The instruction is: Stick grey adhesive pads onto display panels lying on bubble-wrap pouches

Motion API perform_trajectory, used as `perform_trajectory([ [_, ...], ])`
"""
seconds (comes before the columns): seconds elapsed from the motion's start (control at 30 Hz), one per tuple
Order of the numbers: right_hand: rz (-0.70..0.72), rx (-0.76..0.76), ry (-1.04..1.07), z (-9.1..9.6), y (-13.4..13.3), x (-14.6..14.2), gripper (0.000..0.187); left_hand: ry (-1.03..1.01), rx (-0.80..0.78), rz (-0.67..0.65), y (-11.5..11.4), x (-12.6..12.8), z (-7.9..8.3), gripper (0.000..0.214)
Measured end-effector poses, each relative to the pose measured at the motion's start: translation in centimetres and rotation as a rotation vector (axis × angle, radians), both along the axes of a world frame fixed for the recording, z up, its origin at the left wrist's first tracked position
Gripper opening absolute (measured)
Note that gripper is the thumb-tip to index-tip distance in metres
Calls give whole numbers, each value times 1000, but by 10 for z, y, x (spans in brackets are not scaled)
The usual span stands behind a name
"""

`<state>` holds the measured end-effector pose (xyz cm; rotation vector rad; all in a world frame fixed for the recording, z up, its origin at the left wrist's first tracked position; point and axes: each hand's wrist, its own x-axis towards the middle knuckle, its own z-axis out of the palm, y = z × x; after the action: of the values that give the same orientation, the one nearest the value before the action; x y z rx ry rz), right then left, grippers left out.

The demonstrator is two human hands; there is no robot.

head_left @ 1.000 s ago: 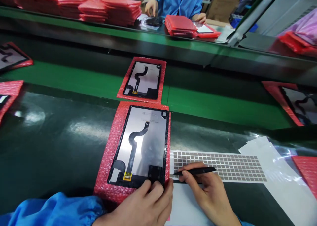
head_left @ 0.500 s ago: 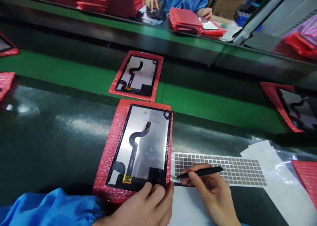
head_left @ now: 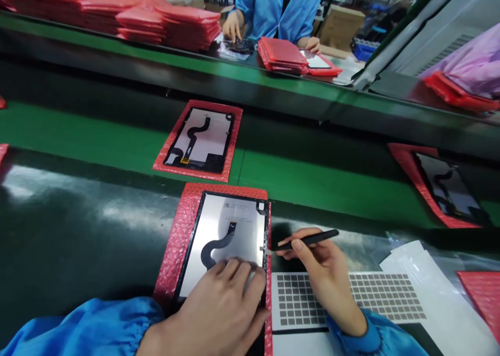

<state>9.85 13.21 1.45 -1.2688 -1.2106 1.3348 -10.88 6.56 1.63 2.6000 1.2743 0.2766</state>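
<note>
A display panel [head_left: 244,241] with a silvery back, black frame and curved black flex cable lies on a red bubble-wrap bag [head_left: 172,257]. My left hand [head_left: 219,304] rests over its lower part with fingers laid on the surface, hiding the cable's lower end. My right hand [head_left: 328,272] pinches slim black tweezers [head_left: 308,240], their tip at the panel's right edge. Something small and pale shows at the tip, too small to make out. Below that hand is a white sheet of small grey square stickers [head_left: 383,293], partly covered by my wrist.
A second panel [head_left: 219,132] on red wrap lies ahead on the green strip [head_left: 304,184], another panel [head_left: 445,184] at right. White papers [head_left: 429,278] lie right of the stickers. Across the bench, a co-worker's hands [head_left: 233,27] are near stacked red bags [head_left: 281,54].
My right hand has moved the tweezers from the sticker sheet up to the panel's right edge. My left hand has slid up from the panel's bottom edge onto its back. The view has shifted.
</note>
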Motion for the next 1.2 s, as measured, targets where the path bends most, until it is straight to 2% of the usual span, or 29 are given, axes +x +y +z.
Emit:
perform_trajectory([
  [0.1,2,-15,33,-9,8,-6,9,-2,63,18,5,-1,-9,50],
  [0.23,31,-14,5,-13,7,-4,6,-9,108,3,8,0,-17,51],
  [0.67,71,31,-10,-10,8,-5,12,-14,144,-1,11,-4,-18,42],
  [1.2,78,25,-30,-11,7,-4,11,43,135,-20,13,-4,-18,51],
])
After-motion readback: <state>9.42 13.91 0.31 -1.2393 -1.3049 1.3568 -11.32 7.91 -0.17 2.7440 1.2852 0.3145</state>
